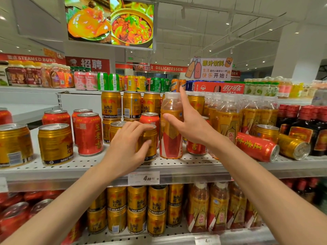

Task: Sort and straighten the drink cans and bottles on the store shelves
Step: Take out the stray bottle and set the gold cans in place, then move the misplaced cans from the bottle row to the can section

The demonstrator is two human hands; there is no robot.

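My left hand (pixel 129 144) grips a gold Red Bull can (pixel 150 142) standing upright near the front of the middle shelf (pixel 177 165). My right hand (pixel 187 124) is spread beside an upright orange drink bottle (pixel 170 128); its thumb touches the bottle's label and the index finger points up past the cap. More gold cans (pixel 55 144) and red cans (pixel 88 133) stand mixed to the left. A red can (pixel 256 146) and a gold can (pixel 293 147) lie on their sides at the right.
A row of the same orange bottles (pixel 228 117) stands behind my right hand, with dark red-capped bottles (pixel 300 124) further right. Stacked gold cans (pixel 131 105) fill the back. The lower shelf holds gold cans (pixel 136 209) and bottles (pixel 217 206). A price tag (pixel 143 177) hangs on the shelf edge.
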